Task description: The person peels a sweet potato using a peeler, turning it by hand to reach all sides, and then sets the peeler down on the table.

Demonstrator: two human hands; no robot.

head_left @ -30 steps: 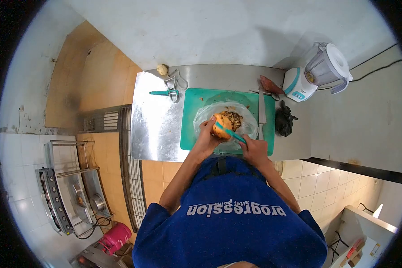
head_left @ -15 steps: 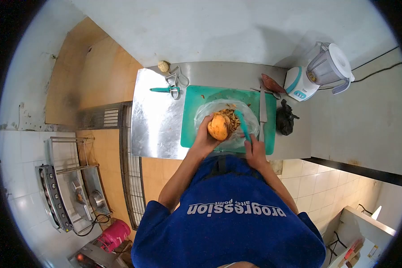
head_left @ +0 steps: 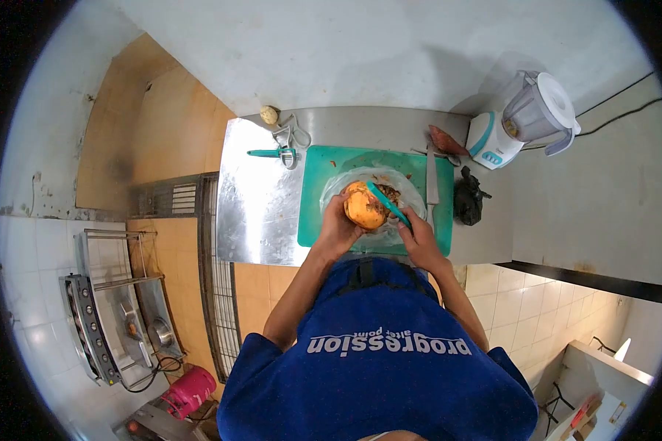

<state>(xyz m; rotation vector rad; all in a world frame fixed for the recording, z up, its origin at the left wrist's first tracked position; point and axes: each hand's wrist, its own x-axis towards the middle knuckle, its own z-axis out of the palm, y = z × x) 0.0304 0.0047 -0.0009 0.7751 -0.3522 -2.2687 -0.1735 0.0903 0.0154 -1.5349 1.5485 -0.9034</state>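
In the head view, my left hand (head_left: 338, 229) is wrapped round the left side of a large, mostly peeled orange sweet potato (head_left: 362, 207) with brown patches on it. My right hand (head_left: 421, 242) grips a slim teal paring knife (head_left: 387, 202), whose far end lies against the top right of the sweet potato. Beneath them a clear plastic bag (head_left: 412, 185) is spread on a green cutting board (head_left: 316, 165). Brown peelings (head_left: 391, 194) are heaped on the bag, partly hidden behind the knife.
A large knife (head_left: 432, 176) lies along the board's right side, beside a black plastic bag (head_left: 469, 197). A reddish root (head_left: 443, 138) and a blender (head_left: 515, 125) are at the back right. On the steel table (head_left: 257, 220) lie a teal-handled peeler (head_left: 268, 153) and a pale round vegetable (head_left: 269, 115).
The sweet potato has turned in my left hand, showing more of its side. My right hand has moved up, bringing the knife left from the peelings onto the sweet potato.
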